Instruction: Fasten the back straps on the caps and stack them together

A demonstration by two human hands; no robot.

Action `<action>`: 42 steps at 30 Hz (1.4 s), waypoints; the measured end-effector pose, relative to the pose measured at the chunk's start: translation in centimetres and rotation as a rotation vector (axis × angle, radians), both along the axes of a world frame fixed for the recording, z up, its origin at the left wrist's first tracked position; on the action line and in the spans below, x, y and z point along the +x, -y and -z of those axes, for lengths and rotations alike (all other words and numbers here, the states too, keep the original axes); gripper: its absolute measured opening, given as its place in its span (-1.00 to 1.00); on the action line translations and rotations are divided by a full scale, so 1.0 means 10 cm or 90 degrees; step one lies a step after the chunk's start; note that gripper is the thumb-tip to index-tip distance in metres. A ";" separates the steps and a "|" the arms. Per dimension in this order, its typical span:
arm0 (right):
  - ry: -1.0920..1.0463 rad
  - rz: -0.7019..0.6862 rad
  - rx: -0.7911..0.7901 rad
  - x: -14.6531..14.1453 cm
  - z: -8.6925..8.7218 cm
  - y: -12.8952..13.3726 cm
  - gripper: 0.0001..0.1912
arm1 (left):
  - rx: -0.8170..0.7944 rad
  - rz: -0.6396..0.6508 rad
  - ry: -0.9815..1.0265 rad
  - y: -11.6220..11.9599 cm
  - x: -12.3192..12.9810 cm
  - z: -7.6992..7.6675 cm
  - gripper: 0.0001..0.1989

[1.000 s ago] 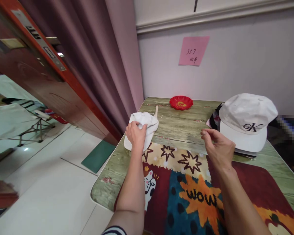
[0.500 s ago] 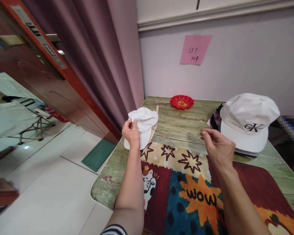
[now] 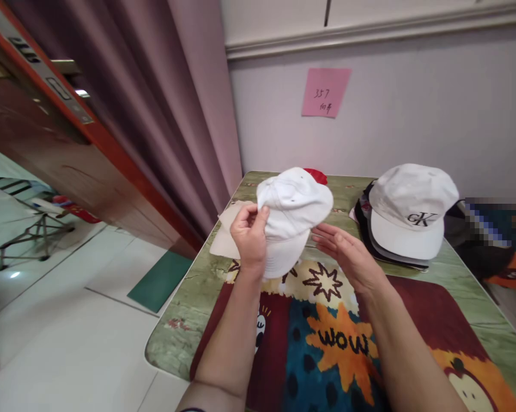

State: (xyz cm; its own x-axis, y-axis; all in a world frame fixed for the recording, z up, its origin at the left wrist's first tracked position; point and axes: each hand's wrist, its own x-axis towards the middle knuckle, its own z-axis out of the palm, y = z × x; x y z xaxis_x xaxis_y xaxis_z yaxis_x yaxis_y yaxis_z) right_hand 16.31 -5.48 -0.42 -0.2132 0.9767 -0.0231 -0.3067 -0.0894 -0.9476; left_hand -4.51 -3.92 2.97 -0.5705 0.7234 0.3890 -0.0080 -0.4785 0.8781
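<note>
My left hand pinches the left side of a white baseball cap, which is raised above the table with its brim hanging toward me. On the cap's right is my right hand, fingers stretched out and their tips close to the cap's edge; I cannot tell if they touch it. A beige cap lies on the table at the left, partly behind my left hand. To the right, a white cap with black lettering sits on top of a stack of darker caps.
A colourful mat covers the front of the green wood-patterned table. The red dish at the back is mostly hidden by the held cap. A pink note is on the wall. Curtain and door stand left.
My left hand has lifted the white cap off the table and moved it right, uncovering the beige cap. My right hand has opened its fingers and come toward the cap.
</note>
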 end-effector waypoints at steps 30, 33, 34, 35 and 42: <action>-0.190 0.084 0.037 0.25 -0.03 -0.07 -0.27 | -0.285 0.680 0.374 0.15 0.63 0.49 -0.11; -0.183 0.073 0.034 0.29 -0.01 -0.09 -0.31 | -0.260 0.622 0.368 0.20 0.66 0.53 -0.07; -0.181 0.068 0.033 0.30 -0.01 -0.09 -0.32 | -0.254 0.607 0.364 0.21 0.67 0.53 -0.09; -0.182 0.067 0.032 0.30 0.00 -0.09 -0.31 | -0.250 0.597 0.361 0.21 0.67 0.52 -0.12; -0.190 0.084 0.015 0.37 0.03 -0.15 -0.32 | -0.249 0.592 0.334 0.10 0.57 0.44 -0.16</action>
State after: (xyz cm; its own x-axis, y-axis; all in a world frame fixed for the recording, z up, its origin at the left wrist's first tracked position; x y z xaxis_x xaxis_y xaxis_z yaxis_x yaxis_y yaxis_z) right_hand 19.99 -3.94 -0.75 -0.0794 0.9958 0.0448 -0.5793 -0.0095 -0.8150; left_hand 1.17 -4.96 -1.45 0.2248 0.9707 -0.0854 -0.6270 0.2111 0.7499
